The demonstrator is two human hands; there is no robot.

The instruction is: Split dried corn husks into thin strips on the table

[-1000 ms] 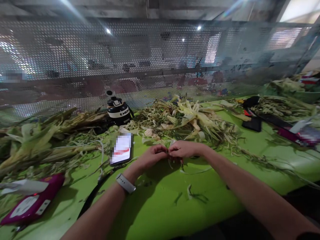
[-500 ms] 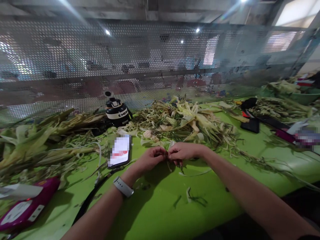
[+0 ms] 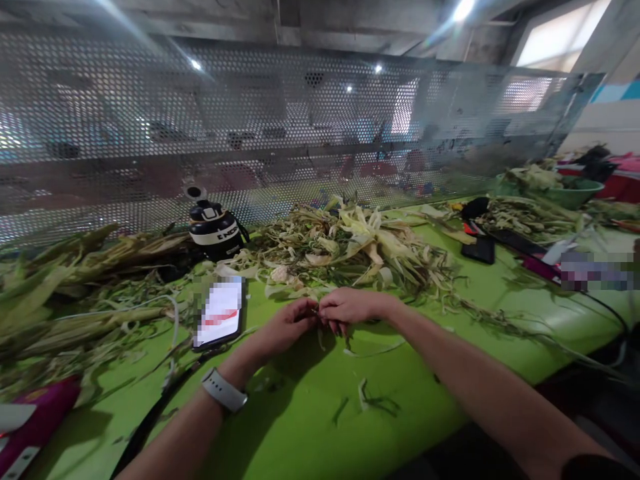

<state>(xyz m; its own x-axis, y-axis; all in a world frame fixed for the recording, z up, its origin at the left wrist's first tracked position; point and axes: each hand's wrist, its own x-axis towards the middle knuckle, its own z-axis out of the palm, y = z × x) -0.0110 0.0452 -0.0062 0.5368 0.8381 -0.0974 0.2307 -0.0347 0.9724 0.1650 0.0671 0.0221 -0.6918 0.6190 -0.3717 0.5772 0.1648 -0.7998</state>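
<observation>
One thin pale strip [image 3: 321, 340] hangs where the fingertips meet, the left hand [image 3: 287, 327] and right hand [image 3: 351, 306] both curled and pinching it above the green bench [image 3: 295, 420]; a phone [image 3: 223, 312] lies nearby, a husk heap [image 3: 325, 247] beyond.

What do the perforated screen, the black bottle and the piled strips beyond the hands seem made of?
Perforated screen: probably metal, dull grey, regular punched holes.
Black bottle: plastic or coated metal; its smooth dark body doesn't settle which.
Piled strips: plant matter, matte, curled and papery, perhaps corn husk.
</observation>
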